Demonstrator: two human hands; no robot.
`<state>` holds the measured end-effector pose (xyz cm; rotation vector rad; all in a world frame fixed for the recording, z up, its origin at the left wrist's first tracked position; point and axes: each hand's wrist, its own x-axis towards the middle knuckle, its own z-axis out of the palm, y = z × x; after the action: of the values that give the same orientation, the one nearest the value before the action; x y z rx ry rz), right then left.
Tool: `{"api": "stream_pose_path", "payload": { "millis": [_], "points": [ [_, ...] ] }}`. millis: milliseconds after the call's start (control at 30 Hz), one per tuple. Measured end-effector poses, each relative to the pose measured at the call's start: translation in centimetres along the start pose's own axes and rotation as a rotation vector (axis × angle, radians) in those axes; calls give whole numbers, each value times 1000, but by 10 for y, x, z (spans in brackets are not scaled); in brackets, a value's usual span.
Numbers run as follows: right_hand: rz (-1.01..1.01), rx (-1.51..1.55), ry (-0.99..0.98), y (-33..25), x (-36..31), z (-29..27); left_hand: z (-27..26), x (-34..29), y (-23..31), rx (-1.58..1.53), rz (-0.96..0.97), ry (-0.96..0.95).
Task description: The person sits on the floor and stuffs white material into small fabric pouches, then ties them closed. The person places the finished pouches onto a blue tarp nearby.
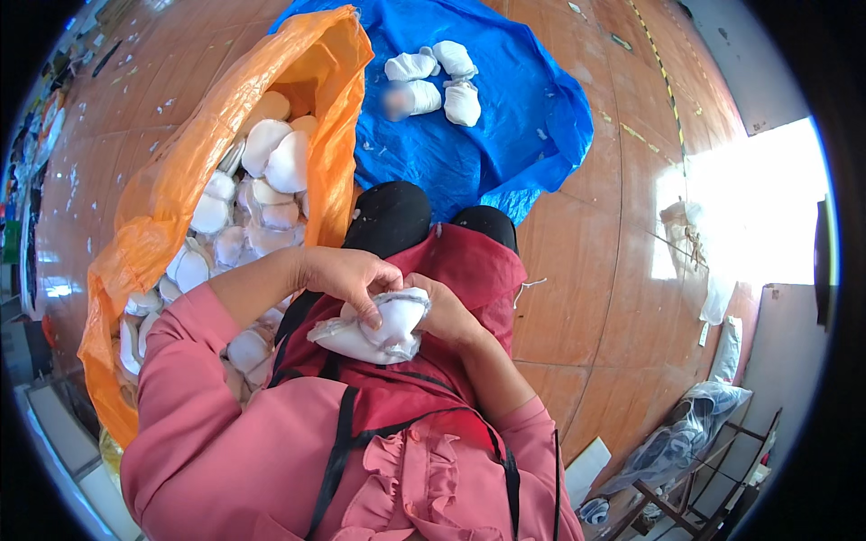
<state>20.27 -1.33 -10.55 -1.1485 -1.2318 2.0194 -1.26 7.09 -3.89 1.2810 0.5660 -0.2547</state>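
Over my lap I hold white padded cups (pixel 365 335), which look like moulded bra cups with grey fuzzy edges. They are folded or nested together, and I cannot tell how many there are. My left hand (pixel 350 278) comes over the top, its thumb pressed on the white surface and its fingers bent. At the right edge, my right hand (pixel 442 311) grips the cups, its fingertips partly hidden behind them. To the left, an open orange sack (pixel 336 135) is filled with many loose white cups (pixel 287 162).
Beyond my knees, several white bundles (pixel 463 104) lie on a blue plastic sheet (pixel 406 171). Brown floor (pixel 577 298) with white scraps runs around me. At the lower right stand a metal frame (pixel 695 491) and a clear plastic bag (pixel 672 442).
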Motion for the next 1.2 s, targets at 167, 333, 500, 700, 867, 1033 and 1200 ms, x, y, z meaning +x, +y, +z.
{"api": "stream_pose_path", "payload": {
  "millis": [167,333,500,700,867,1033,1200],
  "points": [
    [-213,197,126,7,-6,-2,0,-6,-14,-430,-22,188],
    [-427,280,268,22,-20,-12,13,-8,-32,-823,109,493],
    [-496,-71,390,-1,-21,4,20,-10,-26,-808,141,530],
    [-547,-423,522,-7,-8,12,27,-11,-22,-762,153,615],
    [-485,-649,494,5,-5,14,33,-6,-29,-620,118,717],
    [-419,-430,277,12,-10,6,45,-9,-36,-451,100,719],
    [-473,-321,174,15,-12,5,48,-17,-24,-341,112,672]
  ]
}}
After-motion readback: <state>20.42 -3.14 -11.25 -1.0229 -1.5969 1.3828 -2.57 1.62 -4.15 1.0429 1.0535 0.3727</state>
